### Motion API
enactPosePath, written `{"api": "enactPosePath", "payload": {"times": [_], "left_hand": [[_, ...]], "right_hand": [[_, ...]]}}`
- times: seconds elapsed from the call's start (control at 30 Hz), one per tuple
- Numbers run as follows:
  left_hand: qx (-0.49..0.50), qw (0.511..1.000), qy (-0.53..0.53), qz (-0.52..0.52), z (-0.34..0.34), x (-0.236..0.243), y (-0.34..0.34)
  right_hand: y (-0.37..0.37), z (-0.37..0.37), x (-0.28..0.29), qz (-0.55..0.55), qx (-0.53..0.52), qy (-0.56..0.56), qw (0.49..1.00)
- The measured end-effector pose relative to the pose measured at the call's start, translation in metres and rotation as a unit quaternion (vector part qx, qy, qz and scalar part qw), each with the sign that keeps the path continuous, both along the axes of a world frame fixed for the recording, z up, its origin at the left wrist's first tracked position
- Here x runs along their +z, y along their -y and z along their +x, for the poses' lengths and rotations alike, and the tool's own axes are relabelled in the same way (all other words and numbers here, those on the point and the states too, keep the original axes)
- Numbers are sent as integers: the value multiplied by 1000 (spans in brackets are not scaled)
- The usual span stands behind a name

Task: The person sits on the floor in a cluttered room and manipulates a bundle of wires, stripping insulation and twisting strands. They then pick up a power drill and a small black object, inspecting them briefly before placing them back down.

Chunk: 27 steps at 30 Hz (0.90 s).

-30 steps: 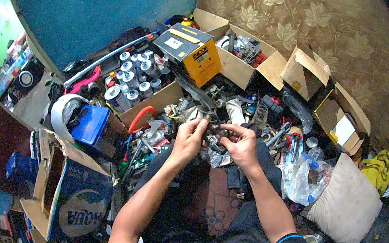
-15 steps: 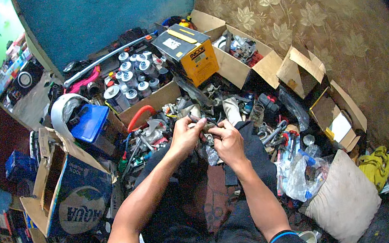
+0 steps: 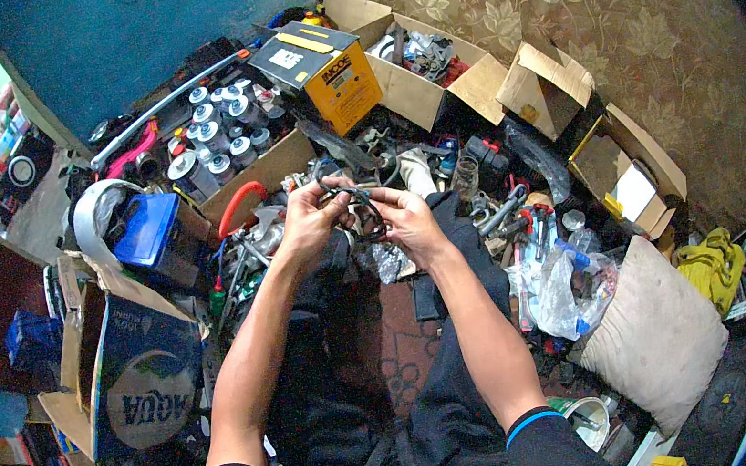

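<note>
Between my two hands is a thin dark cable (image 3: 381, 229), bent into a loop that hangs beside my right fingers. My left hand (image 3: 308, 221) pinches it between thumb and fingers, with part of it curving up above the knuckles. My right hand (image 3: 408, 225) grips it close by, its fingertips almost meeting the left ones. Both hands are over my lap, in front of a heap of loose parts. The cable's ends are too small to make out.
Spray cans (image 3: 210, 132) crowd a carton behind the heap, beside a yellow and black box (image 3: 346, 88). A dark blue carton (image 3: 149, 377) stands at left. On the right lie plastic bags (image 3: 561, 296), a grey cushion (image 3: 659, 340) and an open carton (image 3: 651, 158).
The view has shifted, so the surroundings sit further left and higher. My right hand has turned, its fingers now reaching toward the left, and the cable's loop shows more plainly between my hands.
</note>
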<state>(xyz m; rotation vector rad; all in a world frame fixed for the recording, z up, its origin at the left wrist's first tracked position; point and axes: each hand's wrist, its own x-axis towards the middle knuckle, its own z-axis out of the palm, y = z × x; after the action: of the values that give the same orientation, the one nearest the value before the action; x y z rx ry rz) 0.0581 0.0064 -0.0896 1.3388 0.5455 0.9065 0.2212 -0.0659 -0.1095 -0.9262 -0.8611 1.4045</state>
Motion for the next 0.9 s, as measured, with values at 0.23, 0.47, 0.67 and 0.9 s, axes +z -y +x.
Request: {"api": "enactPosePath", "payload": {"times": [0.23, 0.47, 0.67, 0.9], "left_hand": [[-39, 994, -52, 85, 2, 5, 7], [12, 989, -26, -147, -4, 18, 12], [0, 990, -6, -142, -1, 21, 13], [73, 977, 82, -182, -2, 17, 9]], "right_hand": [[-8, 3, -23, 61, -26, 212, 975], [-6, -4, 5, 26, -394, 366, 843], [-18, 10, -8, -34, -396, 159, 904], [-12, 12, -16, 2, -371, 237, 898]]}}
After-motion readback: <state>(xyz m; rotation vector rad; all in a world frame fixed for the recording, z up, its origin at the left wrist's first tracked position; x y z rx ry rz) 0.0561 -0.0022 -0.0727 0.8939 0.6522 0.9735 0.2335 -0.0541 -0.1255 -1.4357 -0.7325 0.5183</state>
